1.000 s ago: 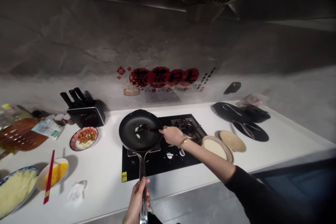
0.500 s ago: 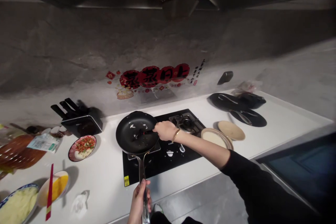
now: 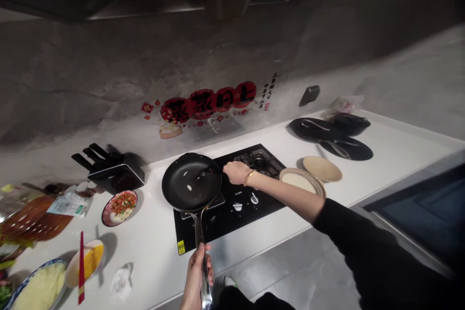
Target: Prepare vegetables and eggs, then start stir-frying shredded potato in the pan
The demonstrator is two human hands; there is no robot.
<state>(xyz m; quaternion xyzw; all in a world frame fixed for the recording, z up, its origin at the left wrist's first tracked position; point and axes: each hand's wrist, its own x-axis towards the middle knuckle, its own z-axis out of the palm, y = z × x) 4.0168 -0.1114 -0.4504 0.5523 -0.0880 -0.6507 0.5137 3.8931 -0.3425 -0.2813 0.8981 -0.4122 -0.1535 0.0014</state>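
My left hand (image 3: pixel 199 266) is wrapped round the metal handle (image 3: pixel 198 230) of a black frying pan (image 3: pixel 181 189), which sits over the left burner of the hob (image 3: pixel 214 225). A few small pale bits and some oily shine lie on the pan's dark floor. At the pan's right rim, my right hand (image 3: pixel 237 173) is closed on a dark cooking utensil (image 3: pixel 210 171) that reaches into the pan. Its head blends into the black surface, so I cannot tell its exact kind.
To the left are a knife block (image 3: pixel 116 174), a plate of chopped chillies (image 3: pixel 119 207), a bowl of yellow egg (image 3: pixel 92 259) with red chopsticks across it, and a bowl of pale shreds (image 3: pixel 39 288). At right stand a beige pot (image 3: pixel 300 180), its lid (image 3: pixel 322 168) and black lids (image 3: pixel 347 147).
My right hand has drawn back to the right with the utensil, from over the pan to its rim. The pale bits have shifted in the pan. My left hand keeps its grip.
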